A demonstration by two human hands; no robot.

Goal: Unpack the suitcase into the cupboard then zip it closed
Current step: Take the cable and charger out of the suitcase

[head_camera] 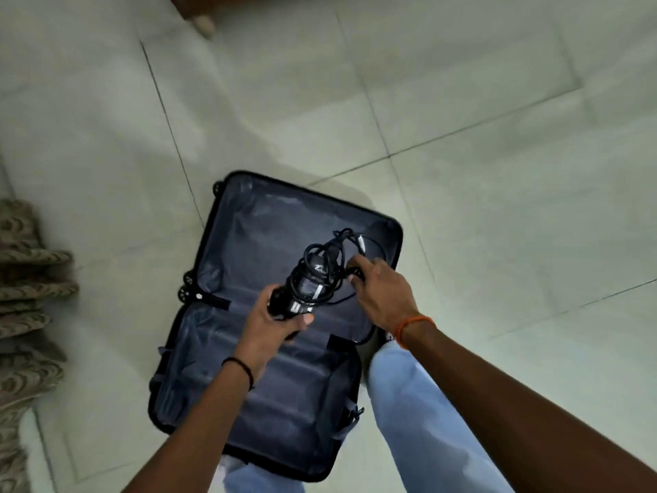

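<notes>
Pale tiled floor [462, 83] throughout, grout lines running diagonally; patterned fabric [25, 297] at left edge of frame, brown furniture corner [192, 8] at top, cupboard not in view.

Suitcase [256, 396] lying open flat at lower centre of frame, both halves lined in dark blue, wheels toward the left. Both halves apparently emptied of loose contents; lining straps only. Zip not yet run.

Black appliance [309, 279] wound in its own black cord [345, 243], held above the hinge line of the case, centre of frame. Exact type not determinable; printed label on the body, blurred.

Left hand [273, 322]: fingers and thumb curled round the lower end of the appliance, firm grasp. Right hand [384, 293]: fingers partly bent, pinching a loose stretch of cord just right of the body. Orange band on right wrist, black band on left.

Step in hand, by judgement: last item lifted out, cord being gathered before carriage to the cupboard.

Recommendations for sound execution:
- Tuck loose loops and plug against the body before walking off; trailing cord likely to snag on the case rim or a leg.
- Bear weight with the left grasp, not by the cord.
- Step clear of the open lid on turning away.
- Check lining and straps lie inside the rim before zipping.
</notes>
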